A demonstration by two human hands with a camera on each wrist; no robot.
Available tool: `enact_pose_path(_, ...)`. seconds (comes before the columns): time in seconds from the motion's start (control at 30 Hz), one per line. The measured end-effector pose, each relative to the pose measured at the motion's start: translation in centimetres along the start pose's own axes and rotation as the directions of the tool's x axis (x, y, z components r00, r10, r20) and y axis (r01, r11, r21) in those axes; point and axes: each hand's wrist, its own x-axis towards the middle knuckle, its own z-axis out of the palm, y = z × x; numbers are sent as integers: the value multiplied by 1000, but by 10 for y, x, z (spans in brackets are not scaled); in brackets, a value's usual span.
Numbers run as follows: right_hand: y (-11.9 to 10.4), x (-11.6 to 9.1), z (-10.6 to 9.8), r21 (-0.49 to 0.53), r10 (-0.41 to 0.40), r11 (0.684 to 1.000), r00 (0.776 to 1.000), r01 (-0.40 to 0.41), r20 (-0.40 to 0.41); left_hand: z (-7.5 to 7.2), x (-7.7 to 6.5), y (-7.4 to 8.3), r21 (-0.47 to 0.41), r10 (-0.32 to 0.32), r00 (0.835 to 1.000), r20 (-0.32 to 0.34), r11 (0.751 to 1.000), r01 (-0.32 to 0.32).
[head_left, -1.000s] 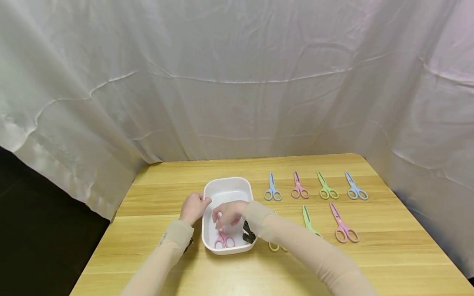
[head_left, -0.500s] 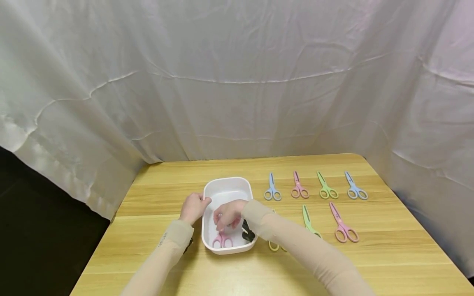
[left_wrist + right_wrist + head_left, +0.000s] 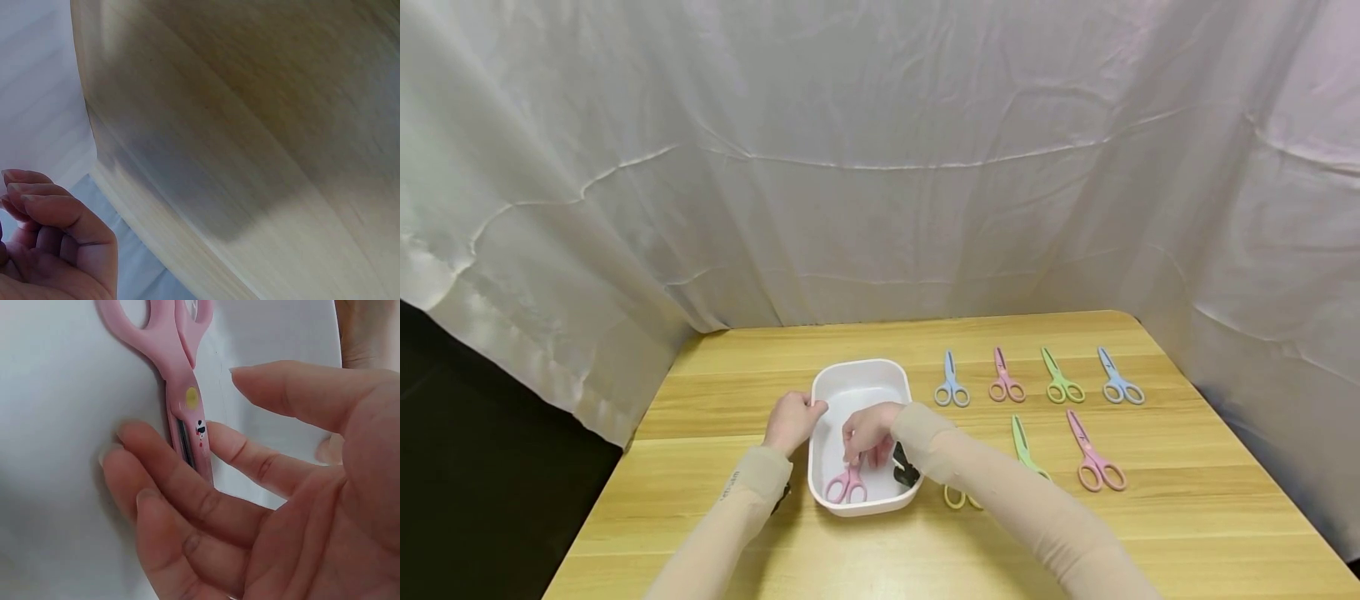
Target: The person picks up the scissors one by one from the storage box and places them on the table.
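My left hand (image 3: 792,421) holds the left rim of a white rectangular tray (image 3: 861,508), thumb over the edge. In the left wrist view the fingers of that hand (image 3: 56,237) are curled. Inside the tray, near its front left, lies a pair of pink scissors (image 3: 847,485) with handles toward me. My right hand (image 3: 871,433) is down in the tray over the blades. In the right wrist view its loosely bent fingers (image 3: 194,494) lie on both sides of the pink blades (image 3: 192,431), and the thumb stands apart from them. The blade tips are hidden.
Right of the tray, several scissors lie on the wooden table (image 3: 700,500): blue (image 3: 952,390), pink (image 3: 1004,385), green (image 3: 1062,383) and blue (image 3: 1122,385) behind, green (image 3: 1024,442) and pink (image 3: 1097,467) in front. Yellow scissors (image 3: 955,498) are partly under my right forearm.
The pink scissors in the tray have shifted slightly left and turned, handles swinging left. My right hand has moved a little to the right. My left hand has stayed on the rim.
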Motion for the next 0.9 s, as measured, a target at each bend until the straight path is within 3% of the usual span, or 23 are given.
enact_pose_path(0.4,6,9,3,49,15,999,1000,-16,17,-1,-1,1,3,-1,1000,6,1000,1)
enact_pose_path(0.9,5,13,3,87,7,996,993,3,-115,0,-1,1,-3,-2,1000,-2,1000,2)
